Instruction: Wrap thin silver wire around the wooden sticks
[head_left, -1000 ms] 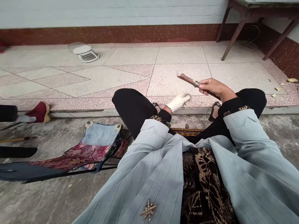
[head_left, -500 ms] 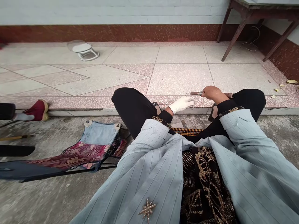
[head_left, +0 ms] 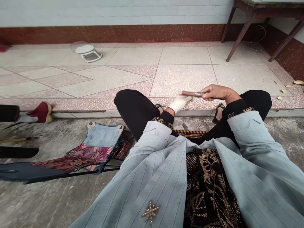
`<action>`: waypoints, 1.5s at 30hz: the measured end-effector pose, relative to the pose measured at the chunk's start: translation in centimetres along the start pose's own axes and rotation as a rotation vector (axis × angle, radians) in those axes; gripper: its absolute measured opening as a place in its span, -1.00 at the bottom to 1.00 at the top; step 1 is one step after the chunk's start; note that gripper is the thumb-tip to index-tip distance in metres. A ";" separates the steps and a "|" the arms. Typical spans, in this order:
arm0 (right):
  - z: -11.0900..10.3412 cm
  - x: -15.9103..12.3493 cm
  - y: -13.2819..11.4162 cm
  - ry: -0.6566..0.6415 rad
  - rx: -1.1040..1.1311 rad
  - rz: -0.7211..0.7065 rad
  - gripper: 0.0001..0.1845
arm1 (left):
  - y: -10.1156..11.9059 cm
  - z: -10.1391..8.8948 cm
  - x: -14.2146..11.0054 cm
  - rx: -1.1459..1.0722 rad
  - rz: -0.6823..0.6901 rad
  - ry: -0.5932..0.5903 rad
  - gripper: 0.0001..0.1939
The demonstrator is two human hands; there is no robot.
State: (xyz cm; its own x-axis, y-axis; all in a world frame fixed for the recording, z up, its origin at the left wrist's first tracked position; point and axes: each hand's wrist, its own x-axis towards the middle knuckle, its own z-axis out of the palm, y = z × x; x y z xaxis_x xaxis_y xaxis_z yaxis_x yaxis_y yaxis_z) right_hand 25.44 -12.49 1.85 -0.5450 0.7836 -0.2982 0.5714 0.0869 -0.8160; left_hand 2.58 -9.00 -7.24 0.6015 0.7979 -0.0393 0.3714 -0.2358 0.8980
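My right hand [head_left: 215, 92] is bare and closed around one end of a short brown wooden stick [head_left: 188, 93] with grey wire wound round it beside my fingers. The stick points left, almost level. Under its far end is my left hand [head_left: 178, 103], in a white knit glove with the fingers curled. The stick's far end meets or passes over the glove; whether the two touch I cannot tell. What the gloved fingers hold, if anything, is hidden. Both hands are between my knees, over the edge of the tiled step [head_left: 187, 76].
A patterned folding seat [head_left: 78, 158] stands at my left on the concrete. Another person's red shoe [head_left: 41, 112] is beyond it. A small white stool [head_left: 89, 52] stands on the step. A wooden table [head_left: 249, 19] is at the back right. Woven slats [head_left: 190, 134] show beneath me.
My right hand has turned, and the stick now reaches further left, over my gloved left hand. The left hand has shifted slightly left. Earlier a gap lay between stick and glove.
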 end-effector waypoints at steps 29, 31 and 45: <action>1.7 2.7 2.4 -0.302 -0.560 0.508 -0.78 | 0.6 0.8 -0.7 0.271 0.234 -0.058 -0.68; 1.6 2.2 2.3 -0.415 -0.343 0.392 -0.77 | 0.4 0.4 -0.5 0.244 0.183 0.003 -0.68; -0.1 2.0 1.5 0.686 0.510 0.027 -0.68 | 0.0 1.2 -0.4 -0.204 0.000 -0.174 -0.74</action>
State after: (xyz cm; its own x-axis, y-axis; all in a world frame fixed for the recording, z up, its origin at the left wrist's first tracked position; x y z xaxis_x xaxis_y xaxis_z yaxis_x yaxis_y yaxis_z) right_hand 25.30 -10.76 0.12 0.0508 0.9947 -0.0898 0.1430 -0.0962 -0.9850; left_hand 3.17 -9.93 -7.76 0.7206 0.6864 -0.0981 0.2318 -0.1052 0.9671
